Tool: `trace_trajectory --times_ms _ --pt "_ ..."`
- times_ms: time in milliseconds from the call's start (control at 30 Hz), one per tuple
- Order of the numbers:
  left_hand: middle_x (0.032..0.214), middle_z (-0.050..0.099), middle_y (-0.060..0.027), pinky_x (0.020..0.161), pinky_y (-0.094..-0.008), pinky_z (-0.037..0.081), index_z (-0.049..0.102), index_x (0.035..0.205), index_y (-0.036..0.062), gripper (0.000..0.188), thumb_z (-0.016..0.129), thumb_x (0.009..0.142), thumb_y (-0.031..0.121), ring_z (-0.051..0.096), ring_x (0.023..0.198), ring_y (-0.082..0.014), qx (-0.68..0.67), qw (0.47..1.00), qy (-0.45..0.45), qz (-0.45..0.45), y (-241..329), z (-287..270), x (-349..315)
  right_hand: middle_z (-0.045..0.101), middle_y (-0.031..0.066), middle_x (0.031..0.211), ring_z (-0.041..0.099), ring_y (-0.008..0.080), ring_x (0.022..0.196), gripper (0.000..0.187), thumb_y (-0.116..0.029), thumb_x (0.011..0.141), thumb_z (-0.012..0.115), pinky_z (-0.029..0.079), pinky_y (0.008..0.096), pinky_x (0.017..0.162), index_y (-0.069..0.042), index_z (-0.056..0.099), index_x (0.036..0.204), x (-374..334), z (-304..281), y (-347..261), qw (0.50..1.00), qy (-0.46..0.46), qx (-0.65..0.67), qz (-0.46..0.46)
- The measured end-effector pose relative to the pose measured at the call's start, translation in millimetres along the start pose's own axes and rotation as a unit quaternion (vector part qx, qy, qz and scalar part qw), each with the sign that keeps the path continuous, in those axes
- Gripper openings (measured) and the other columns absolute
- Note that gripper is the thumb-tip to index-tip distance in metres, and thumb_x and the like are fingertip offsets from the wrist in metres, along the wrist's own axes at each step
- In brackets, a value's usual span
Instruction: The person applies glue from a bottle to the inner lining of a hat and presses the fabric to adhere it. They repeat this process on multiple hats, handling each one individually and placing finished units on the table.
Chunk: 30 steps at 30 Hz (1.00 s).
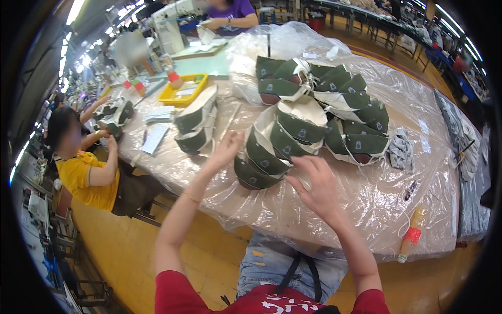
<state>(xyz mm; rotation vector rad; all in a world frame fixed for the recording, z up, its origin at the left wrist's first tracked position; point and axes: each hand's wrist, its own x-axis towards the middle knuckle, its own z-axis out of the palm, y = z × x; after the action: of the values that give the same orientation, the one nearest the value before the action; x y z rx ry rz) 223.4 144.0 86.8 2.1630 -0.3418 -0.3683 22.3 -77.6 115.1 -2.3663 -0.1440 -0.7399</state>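
Observation:
Before me stands a nested stack of curved dark green fabric pieces (pixel 264 157) with white lining and small pale emblems; their exact kind is unclear. My left hand (pixel 227 150) is at the stack's left edge, fingers stretched toward it. At its right front edge is my right hand (pixel 317 188), with thumb and fingers apart, very close to or touching the fabric. Neither hand visibly grips a piece. Farther right lie more stacks of green pieces (pixel 358 141), and behind them another green stack (pixel 282 83). A paler stack (pixel 196 123) stands left of my left hand.
Clear plastic sheeting covers the table (pixel 361 209). A yellow tray (pixel 180 91) sits at back left, near papers (pixel 155 138). Grey cloth (pixel 401 150) and a red-labelled bottle (pixel 412 235) lie right. A co-worker in yellow (pixel 94 172) handles green pieces at left.

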Motion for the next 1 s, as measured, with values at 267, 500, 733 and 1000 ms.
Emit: trace_trajectory --times_ms 267,500,733,1000 --pt "0.123 0.059 -0.0067 0.08 -0.0285 0.052 0.038 0.144 0.0016 0.052 0.048 0.103 0.031 0.06 0.102 -0.014 -0.254 0.95 -0.16 -0.081 -3 5 -20 0.054 0.0113 0.101 0.057 0.0297 0.094 0.063 -0.018 0.081 0.073 0.047 0.0425 0.086 -0.011 0.047 0.138 48 37 43 0.987 -0.024 -0.151 0.045" --pt "0.127 0.058 -0.0079 0.079 -0.0256 0.054 0.027 0.15 -0.0013 0.064 0.058 0.096 0.016 0.061 0.103 -0.0124 -0.303 0.935 -0.146 -0.117 -4 -5 -114 0.053 0.0172 0.111 0.056 0.0386 0.103 0.075 -0.018 0.077 0.078 0.047 0.0458 0.086 -0.011 0.04 0.142 54 22 66 0.988 -0.07 -0.081 0.107" --pt "0.131 0.052 -0.0128 0.101 -0.0315 0.042 0.027 0.145 -0.004 0.059 0.056 0.094 0.004 0.051 0.118 -0.0176 -0.427 0.895 -0.09 -0.093 -7 64 -230 0.053 0.0187 0.12 0.056 0.0343 0.109 0.088 -0.016 0.078 0.077 0.045 0.0421 0.094 -0.009 0.029 0.15 34 -5 31 0.995 -0.023 -0.093 0.018" --pt "0.138 0.037 -0.0141 0.109 -0.0331 0.03 0.018 0.143 0.001 0.063 0.051 0.09 -0.006 0.038 0.129 -0.0201 -0.469 0.875 -0.102 -0.053 41 167 -274 0.064 0.009 0.097 0.056 0.017 0.079 0.093 -0.032 0.08 0.079 0.048 0.0315 0.083 -0.006 0.026 0.151 -73 -80 -57 0.987 -0.121 0.017 0.103"
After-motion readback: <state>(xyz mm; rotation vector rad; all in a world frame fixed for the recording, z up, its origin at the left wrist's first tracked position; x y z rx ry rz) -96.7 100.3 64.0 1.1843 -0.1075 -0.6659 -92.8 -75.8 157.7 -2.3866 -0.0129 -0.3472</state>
